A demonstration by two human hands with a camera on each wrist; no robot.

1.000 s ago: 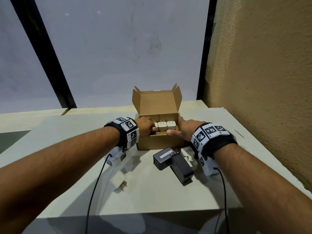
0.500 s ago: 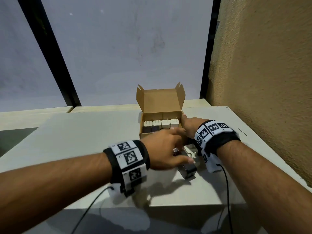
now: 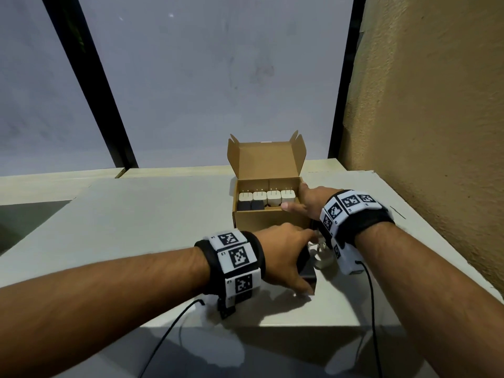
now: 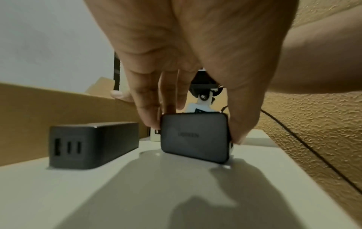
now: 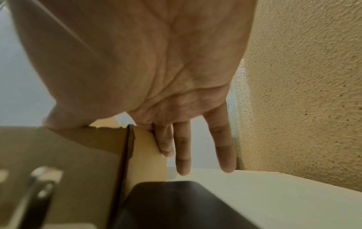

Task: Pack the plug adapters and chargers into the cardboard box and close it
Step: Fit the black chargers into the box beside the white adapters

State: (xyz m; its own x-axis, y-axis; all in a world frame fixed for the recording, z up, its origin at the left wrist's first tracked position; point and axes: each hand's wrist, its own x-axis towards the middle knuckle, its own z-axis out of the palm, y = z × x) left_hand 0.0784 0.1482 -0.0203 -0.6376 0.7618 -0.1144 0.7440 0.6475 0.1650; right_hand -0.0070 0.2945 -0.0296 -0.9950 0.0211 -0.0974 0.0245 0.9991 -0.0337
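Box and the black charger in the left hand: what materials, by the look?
Box: plain brown cardboard, matte, with folded flaps and raw cut edges. Black charger: likely moulded plastic, smooth satin black, rounded corners, faint embossed logo. Left hand pinches it by the sides.

Left hand (image 4: 188,86) pinching with thumb and fingers, right hand (image 3: 311,200) flat, fingers extended, forearms converging
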